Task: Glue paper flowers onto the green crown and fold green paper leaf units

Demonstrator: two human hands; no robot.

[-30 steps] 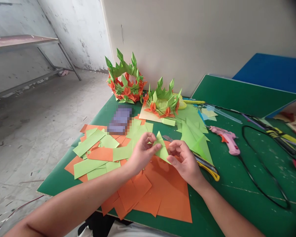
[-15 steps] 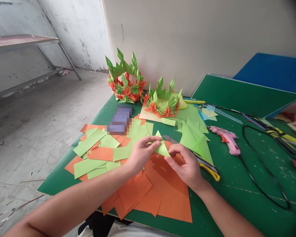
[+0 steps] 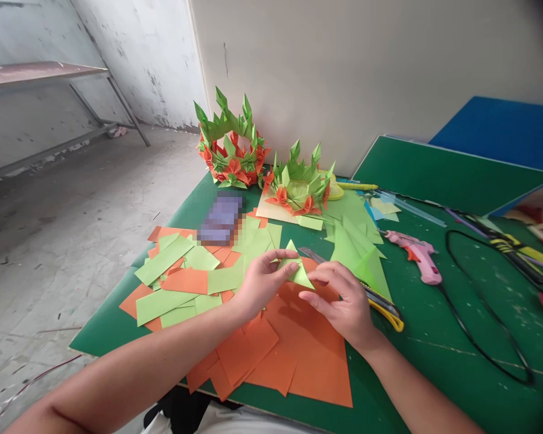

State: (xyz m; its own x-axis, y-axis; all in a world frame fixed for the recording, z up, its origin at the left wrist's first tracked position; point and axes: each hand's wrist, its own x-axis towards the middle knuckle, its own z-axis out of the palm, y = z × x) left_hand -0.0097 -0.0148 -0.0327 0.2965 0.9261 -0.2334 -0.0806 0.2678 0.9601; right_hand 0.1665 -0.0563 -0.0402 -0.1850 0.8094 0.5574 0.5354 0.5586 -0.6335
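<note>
Both hands pinch a small folded light-green paper triangle [image 3: 297, 269] just above the table. My left hand [image 3: 259, 283] grips its left side with thumb and fingers closed. My right hand [image 3: 344, 301] holds its right lower edge, fingers curled. Under the hands lie large orange paper sheets [image 3: 298, 355]. Left of them spreads a heap of cut green and orange paper pieces [image 3: 181, 280].
The green table [image 3: 434, 337] carries two green-and-orange folded paper wreaths [image 3: 230, 150] [image 3: 296, 184] at the back, a stack of green sheets [image 3: 359, 247], a yellow utility knife [image 3: 382, 304], a pink glue gun [image 3: 416, 253], a black wire loop [image 3: 484, 301] and tools at far right.
The green triangle has sunk slightly and tipped flatter between my hands. My right fingers have shifted along its lower edge. Everything on the table stays put.
</note>
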